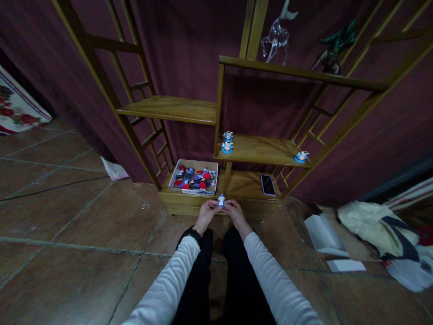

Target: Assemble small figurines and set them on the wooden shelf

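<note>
A small purple and white figurine (221, 201) is held upright between my two hands, in front of the lowest shelf. My left hand (205, 214) pinches its base from the left, and my right hand (235, 212) pinches it from the right. Just beyond my left hand, a cardboard box (199, 191) full of red, purple and dark figurines stands on the bottom shelf. On the middle shelf, two blue-based figurines (227, 146) sit at the left end, one behind the other. Another blue-based figurine (301, 156) is at the right end.
The wooden shelf unit (169, 108) stands before a dark red curtain. A phone (268, 185) lies on the bottom shelf at the right. A glass deer (278, 36) and a dark green ornament (334, 47) stand higher up. White boxes (324, 234) and a cloth bag (375, 223) lie on the floor.
</note>
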The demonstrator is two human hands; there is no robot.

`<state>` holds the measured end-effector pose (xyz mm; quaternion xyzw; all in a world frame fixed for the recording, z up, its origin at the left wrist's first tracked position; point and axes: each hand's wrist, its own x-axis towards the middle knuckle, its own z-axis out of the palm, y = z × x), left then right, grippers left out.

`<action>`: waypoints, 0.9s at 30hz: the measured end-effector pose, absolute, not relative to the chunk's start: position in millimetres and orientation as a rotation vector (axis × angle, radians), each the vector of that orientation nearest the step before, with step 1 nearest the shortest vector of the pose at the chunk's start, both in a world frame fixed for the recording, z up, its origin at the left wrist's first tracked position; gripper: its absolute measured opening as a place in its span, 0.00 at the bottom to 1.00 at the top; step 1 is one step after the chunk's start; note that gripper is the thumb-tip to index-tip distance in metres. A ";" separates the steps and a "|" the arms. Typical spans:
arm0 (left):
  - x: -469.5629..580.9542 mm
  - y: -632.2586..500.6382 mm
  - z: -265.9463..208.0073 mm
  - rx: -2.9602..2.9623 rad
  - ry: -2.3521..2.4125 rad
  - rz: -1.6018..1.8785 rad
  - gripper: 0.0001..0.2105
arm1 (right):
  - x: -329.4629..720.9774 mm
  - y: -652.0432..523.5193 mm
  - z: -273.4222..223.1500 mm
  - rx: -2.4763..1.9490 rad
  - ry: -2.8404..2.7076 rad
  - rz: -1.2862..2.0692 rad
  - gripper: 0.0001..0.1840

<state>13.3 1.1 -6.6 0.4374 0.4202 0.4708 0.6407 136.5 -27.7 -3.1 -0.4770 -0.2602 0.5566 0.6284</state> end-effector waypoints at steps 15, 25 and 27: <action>13.5 0.4 -6.6 0.997 0.955 1.062 0.15 | 137.0 -27.1 -4.1 -1.090 -0.626 1.292 0.14; 15.4 2.1 -7.4 1.071 0.990 1.098 0.13 | 133.5 -25.4 -8.1 -1.179 -0.718 1.256 0.14; 17.1 3.8 -11.0 1.077 0.987 1.120 0.14 | 133.4 -24.1 -10.9 -1.198 -0.740 1.239 0.14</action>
